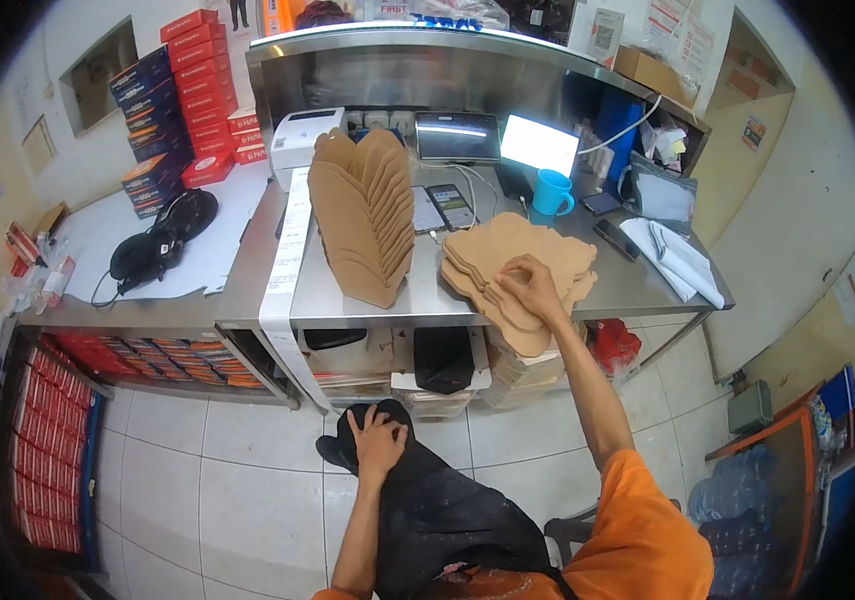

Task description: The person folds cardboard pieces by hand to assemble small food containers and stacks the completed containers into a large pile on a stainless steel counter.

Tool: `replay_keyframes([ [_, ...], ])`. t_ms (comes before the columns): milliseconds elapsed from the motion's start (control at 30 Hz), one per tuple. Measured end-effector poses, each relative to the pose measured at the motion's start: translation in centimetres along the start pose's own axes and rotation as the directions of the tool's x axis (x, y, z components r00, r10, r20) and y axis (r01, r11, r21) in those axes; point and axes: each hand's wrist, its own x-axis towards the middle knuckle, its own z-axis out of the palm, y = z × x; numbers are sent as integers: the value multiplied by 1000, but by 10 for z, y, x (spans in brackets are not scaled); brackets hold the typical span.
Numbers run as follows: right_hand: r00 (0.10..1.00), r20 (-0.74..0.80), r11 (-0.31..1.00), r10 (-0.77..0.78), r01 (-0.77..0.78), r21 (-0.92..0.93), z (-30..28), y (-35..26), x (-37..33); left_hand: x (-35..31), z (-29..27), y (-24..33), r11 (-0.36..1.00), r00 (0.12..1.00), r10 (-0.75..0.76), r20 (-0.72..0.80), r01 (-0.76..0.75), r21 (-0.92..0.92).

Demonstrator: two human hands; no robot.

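The right hand (527,285) rests on a flat stack of brown cardboard pieces (557,250) at the near edge of the steel worktop (642,292), its fingers curled, though whether its grip grasps a piece I cannot tell. The left hand (377,443) lies with a released grip and spread fingers on the black-clad leg (429,492). Left of the stack sits a fanned cardboard pile (362,220); behind it, a blue mug (551,190).

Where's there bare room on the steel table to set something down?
Front right of the steel table: a bare patch between the flat cardboard pile and the white folded sheets, with a dark phone behind it. A narrow strip also runs between that pile and the nested cardboard stack. The back is crowded with screens, more phones and the blue mug.
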Motion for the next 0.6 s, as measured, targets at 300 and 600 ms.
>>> replay_keyframes([
  [300,983,166,974,75,-37,-222,-11,-42,3,2,-26,1,963,993,83,84,-58,-262],
  [600,985,156,997,69,-73,23,-13,-14,-3,6,-17,-41,874,981,-41,-188,-57,-483],
])
